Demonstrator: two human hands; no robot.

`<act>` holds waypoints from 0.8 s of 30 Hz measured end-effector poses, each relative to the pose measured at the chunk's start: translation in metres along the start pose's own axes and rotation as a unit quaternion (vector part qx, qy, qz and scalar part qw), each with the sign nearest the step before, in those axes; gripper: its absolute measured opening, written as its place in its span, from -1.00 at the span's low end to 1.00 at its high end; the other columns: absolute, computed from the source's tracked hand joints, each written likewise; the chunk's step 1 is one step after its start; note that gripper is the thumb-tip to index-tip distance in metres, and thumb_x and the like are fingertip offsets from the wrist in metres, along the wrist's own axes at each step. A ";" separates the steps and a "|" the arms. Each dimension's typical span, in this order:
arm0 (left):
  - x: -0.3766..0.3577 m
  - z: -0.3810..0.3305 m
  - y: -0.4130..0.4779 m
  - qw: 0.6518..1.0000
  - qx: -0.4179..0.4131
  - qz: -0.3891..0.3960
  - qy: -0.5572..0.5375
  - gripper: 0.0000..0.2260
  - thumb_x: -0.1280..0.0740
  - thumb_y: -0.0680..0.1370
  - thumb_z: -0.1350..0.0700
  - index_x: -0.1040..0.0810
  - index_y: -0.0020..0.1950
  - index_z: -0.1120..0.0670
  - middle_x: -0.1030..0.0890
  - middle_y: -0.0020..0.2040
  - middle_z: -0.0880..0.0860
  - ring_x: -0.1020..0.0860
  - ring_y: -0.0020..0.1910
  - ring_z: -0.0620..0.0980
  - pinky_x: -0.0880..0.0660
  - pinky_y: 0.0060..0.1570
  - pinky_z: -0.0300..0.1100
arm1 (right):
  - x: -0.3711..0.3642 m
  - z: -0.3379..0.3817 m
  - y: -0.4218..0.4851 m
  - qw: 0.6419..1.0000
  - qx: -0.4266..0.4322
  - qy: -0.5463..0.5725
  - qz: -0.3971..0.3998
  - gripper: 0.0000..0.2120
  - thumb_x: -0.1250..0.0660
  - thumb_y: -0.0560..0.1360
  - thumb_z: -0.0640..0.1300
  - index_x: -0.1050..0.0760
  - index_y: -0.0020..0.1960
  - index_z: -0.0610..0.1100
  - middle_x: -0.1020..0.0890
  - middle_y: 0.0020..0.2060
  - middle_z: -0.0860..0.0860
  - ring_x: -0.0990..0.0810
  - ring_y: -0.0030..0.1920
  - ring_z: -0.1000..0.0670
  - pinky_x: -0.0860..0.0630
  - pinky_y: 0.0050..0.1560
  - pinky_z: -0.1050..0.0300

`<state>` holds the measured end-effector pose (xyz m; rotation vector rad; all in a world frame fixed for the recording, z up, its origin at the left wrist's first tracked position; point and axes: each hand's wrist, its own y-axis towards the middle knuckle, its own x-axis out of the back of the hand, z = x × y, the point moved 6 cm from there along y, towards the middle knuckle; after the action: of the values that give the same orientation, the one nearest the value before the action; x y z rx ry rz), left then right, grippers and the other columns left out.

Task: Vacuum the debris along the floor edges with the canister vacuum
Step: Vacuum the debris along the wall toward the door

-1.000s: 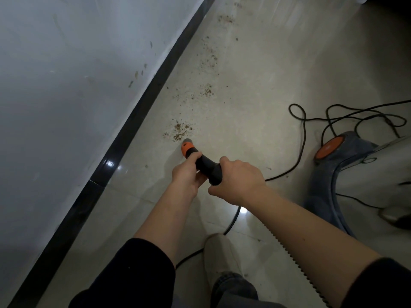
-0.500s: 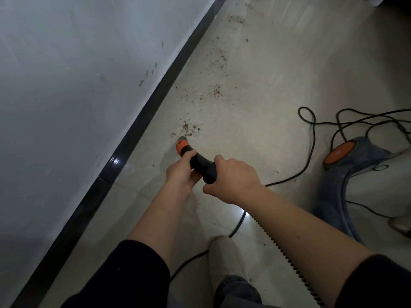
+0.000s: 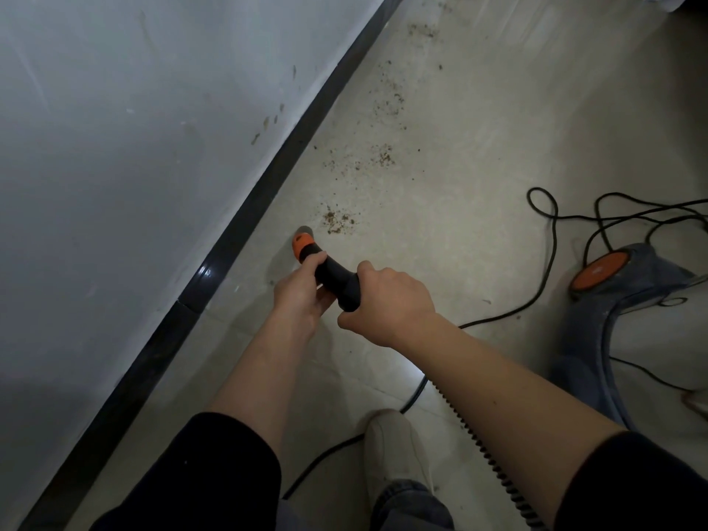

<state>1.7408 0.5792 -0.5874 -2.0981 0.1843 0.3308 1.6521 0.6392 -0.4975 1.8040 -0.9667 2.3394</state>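
Note:
Both my hands hold the black vacuum nozzle handle (image 3: 337, 279), whose orange tip (image 3: 300, 243) points down at the floor close to the black baseboard (image 3: 245, 224). My left hand (image 3: 302, 293) grips the handle near the tip, and my right hand (image 3: 387, 300) grips its rear end. A small patch of brown debris (image 3: 337, 220) lies just right of the tip. More debris (image 3: 389, 99) trails along the floor toward the far end. The ribbed hose (image 3: 494, 465) runs back under my right forearm. The blue canister vacuum (image 3: 620, 300) with an orange cap sits at the right.
A white wall (image 3: 134, 147) fills the left side above the baseboard. A black power cord (image 3: 548, 231) loops over the tiled floor near the canister and runs under my arms. My white shoe (image 3: 394, 446) stands on the floor at the bottom centre.
The nozzle tip has shifted left toward the baseboard, away from the nearest debris patch. Both hands keep their grip on the handle.

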 end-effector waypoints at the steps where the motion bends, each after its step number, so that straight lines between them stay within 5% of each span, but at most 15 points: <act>1: 0.002 -0.001 0.002 1.000 -0.005 -0.004 0.001 -0.58 -0.42 0.54 0.12 -0.45 0.33 0.24 -0.60 0.14 0.20 -0.65 -0.05 0.10 -0.61 -0.25 -0.11 | 0.000 0.001 0.001 1.000 0.001 0.001 0.000 -0.57 -0.37 0.44 0.10 -0.32 0.16 -0.10 -0.46 -0.18 -0.01 -0.47 -0.22 -0.08 -0.36 -0.26 0.10; 16: -0.014 0.013 0.009 0.999 -0.024 0.002 0.036 -0.71 -0.41 0.54 0.12 -0.49 0.19 0.20 -0.61 0.06 0.18 -0.64 0.00 0.11 -0.61 -0.03 -0.05 | 0.001 -0.018 -0.007 1.000 -0.018 0.002 -0.008 -0.55 -0.36 0.44 0.11 -0.32 0.18 -0.10 -0.43 -0.18 0.00 -0.45 -0.21 -0.07 -0.36 -0.24 0.10; 24: -0.033 0.030 0.005 0.999 -0.017 0.016 0.048 -0.73 -0.41 0.54 0.14 -0.49 0.17 0.21 -0.61 0.03 0.19 -0.64 -0.05 0.11 -0.61 -0.08 -0.05 | 0.001 -0.042 -0.019 0.999 -0.040 0.007 -0.014 -0.55 -0.36 0.45 0.11 -0.33 0.19 -0.10 -0.44 -0.17 -0.01 -0.46 -0.20 -0.06 -0.38 -0.24 0.09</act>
<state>1.7034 0.6019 -0.5958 -2.1484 0.2711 0.2535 1.6231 0.6749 -0.4940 1.7576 -1.0114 2.2601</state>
